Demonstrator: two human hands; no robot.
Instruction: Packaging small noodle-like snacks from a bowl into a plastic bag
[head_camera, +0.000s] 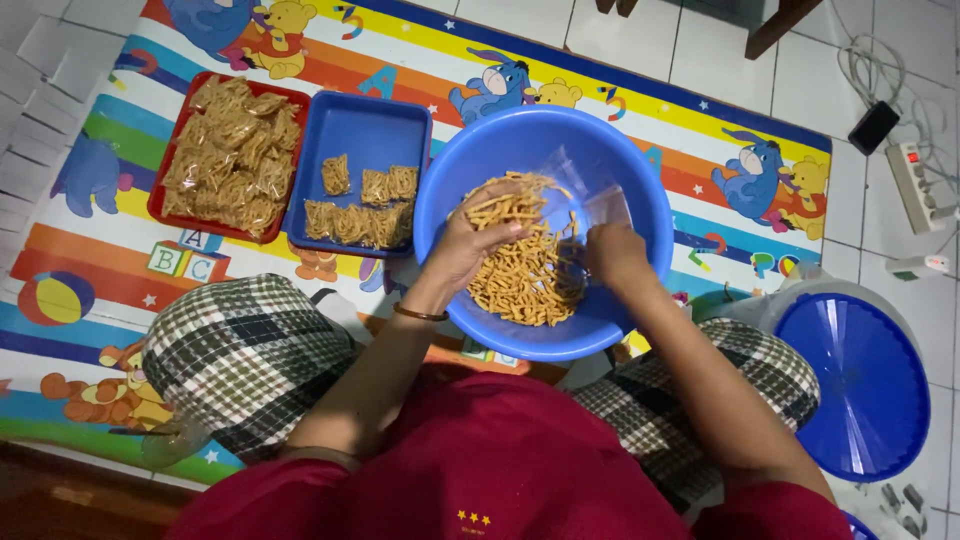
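**Scooping snack sticks toward the open bag**

Hovering over the blue basin (640, 170), both hands are deep in the action. The left hand (470, 245) has its grip curled shut around a heaped handful of orange snack sticks (505, 205), lifted clear above the main pile of sticks (530, 285) on the basin floor. The right hand (615, 255) pinches the edge of a clear plastic bag (590, 195), fingers together on the film, the bag standing up and away from the body with its mouth facing the loaded hand.

Here is the relation that counts: the bag mouth sits just to the right of the left grip and slightly beyond it, near but not touching. The handful lies across the left palm, its sticks running mostly sideways toward that opening. The left hand is the one nearer the loose sticks; the right hand is nearer the bag, holding it.

Off to the far left of the left grip, well apart, a blue tray (360, 130) carries a few filled packets, and beyond it a red tray (165, 195) is piled with more. To the right of the right grip rests a blue lid (855, 385).
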